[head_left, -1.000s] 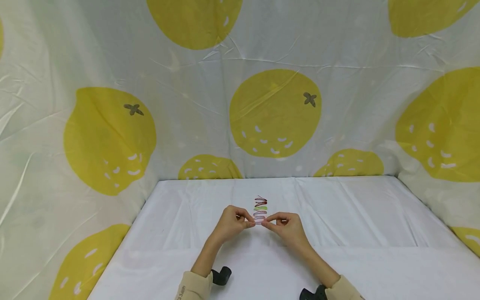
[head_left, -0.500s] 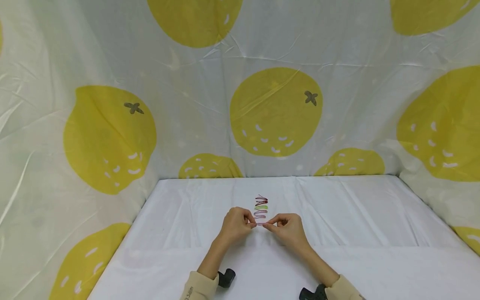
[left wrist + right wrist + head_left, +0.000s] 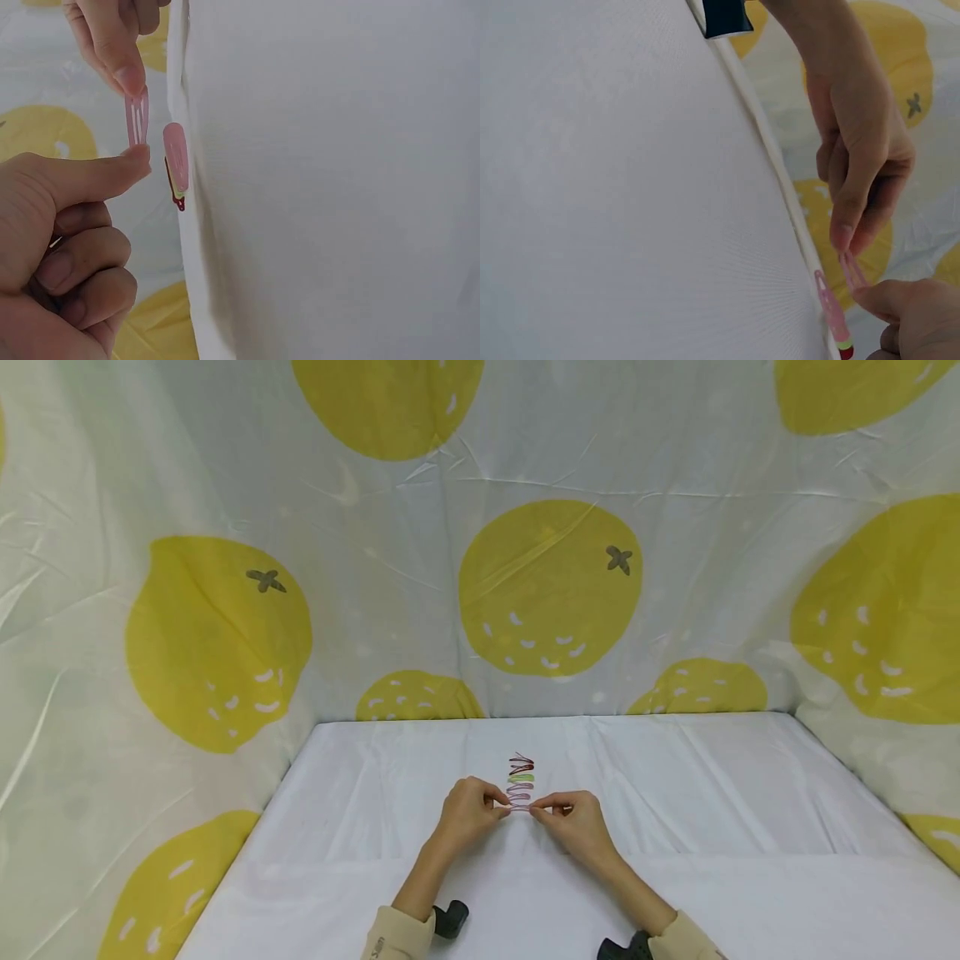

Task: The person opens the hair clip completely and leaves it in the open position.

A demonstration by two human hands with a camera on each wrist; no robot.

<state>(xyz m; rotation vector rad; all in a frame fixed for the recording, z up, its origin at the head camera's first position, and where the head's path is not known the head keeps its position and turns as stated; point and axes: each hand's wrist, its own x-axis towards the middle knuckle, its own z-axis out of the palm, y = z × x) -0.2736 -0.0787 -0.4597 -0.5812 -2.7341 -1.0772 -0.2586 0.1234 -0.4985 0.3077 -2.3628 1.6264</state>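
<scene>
A pink snap hair clip (image 3: 136, 120) is stretched between my two hands, held off the table. My left hand (image 3: 468, 810) pinches one end of it between thumb and finger, and my right hand (image 3: 577, 822) pinches the other end. Just beyond the fingertips, a column of several hair clips (image 3: 521, 777) lies on the white cloth, dark red at the far end, then green, then pink nearest. The left wrist view shows the nearest pink clip (image 3: 176, 154) flat on the cloth, beside the held one.
White cloth covers the table (image 3: 712, 793). A curtain printed with yellow lemons (image 3: 551, 585) hangs behind it and along both sides. Dark wrist-worn devices (image 3: 452, 918) sit by the beige sleeves (image 3: 401, 933).
My left wrist and forearm have swung a little to the right. The fingertips stand slightly farther apart, so more of the held pink clip shows. The clips on the cloth stay put.
</scene>
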